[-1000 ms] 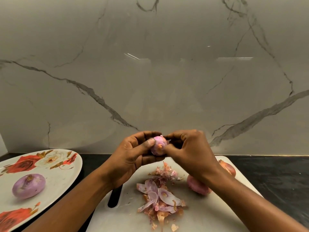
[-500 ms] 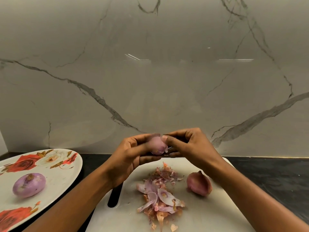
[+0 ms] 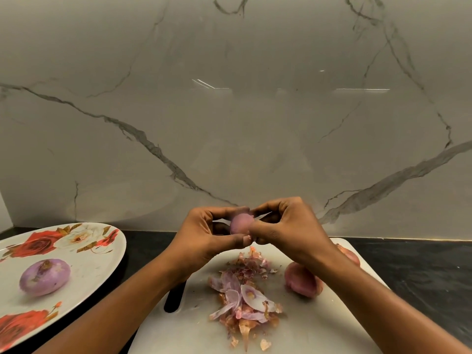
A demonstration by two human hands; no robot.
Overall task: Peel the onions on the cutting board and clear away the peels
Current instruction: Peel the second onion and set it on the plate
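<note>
The onion [image 3: 241,223], pinkish and smooth on the side that shows, is held in the air between both hands, above the far edge of the board [image 3: 319,328]. The left hand [image 3: 204,238] cups it from the left, fingers curled over the top and thumb tucked under its near side. The right hand [image 3: 288,229] pinches it from the right with thumb and fingertips; a thin pale sliver juts out by those fingers (skin, perhaps, but too small to tell).

Below the hands, on the middle of the board, lies a heap of peels [image 3: 245,300]: purple-white curls over dry brown scraps. Just right of the heap a second onion [image 3: 302,281] sits on the board in its reddish skin, partly hidden by the right forearm. A third onion [image 3: 350,255] peeks out behind that wrist, near the board's far right corner.

The board has a dark slot [image 3: 175,298] at its left side and rests on a black worktop [image 3: 421,274]. To the left, apart from the board, a rose-patterned plate [image 3: 86,274] carries a peeled onion [image 3: 44,277], purple and bare. A grey-veined marble wall [image 3: 229,123] rises behind.
</note>
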